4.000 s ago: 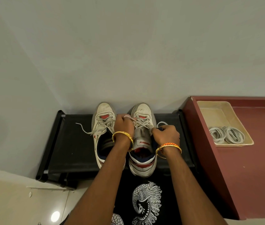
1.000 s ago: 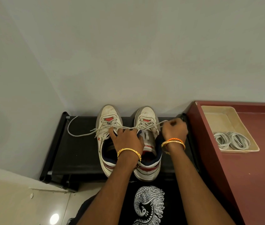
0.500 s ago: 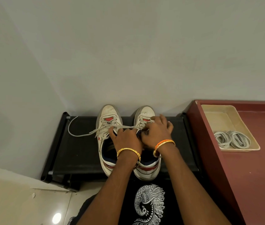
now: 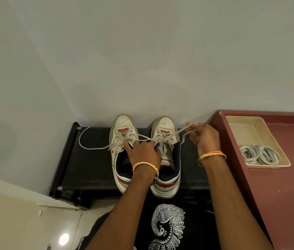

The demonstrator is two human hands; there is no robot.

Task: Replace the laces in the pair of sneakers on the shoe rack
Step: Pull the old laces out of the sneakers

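Two sneakers are standing side by side on the black shoe rack (image 4: 88, 168), toes to the wall. The left hand (image 4: 142, 152) is resting across the collars of the left sneaker (image 4: 122, 130) and the right sneaker (image 4: 167, 157), fingers curled down onto the right tongue edge. The right hand (image 4: 204, 137), raised just right of the right sneaker, is pinching its lace (image 4: 176, 133), which is running taut from the eyelets. A loose lace (image 4: 86, 141) is trailing left over the rack. Coiled laces (image 4: 260, 156) are lying in a tray (image 4: 247, 129) on the red table (image 4: 287, 204).
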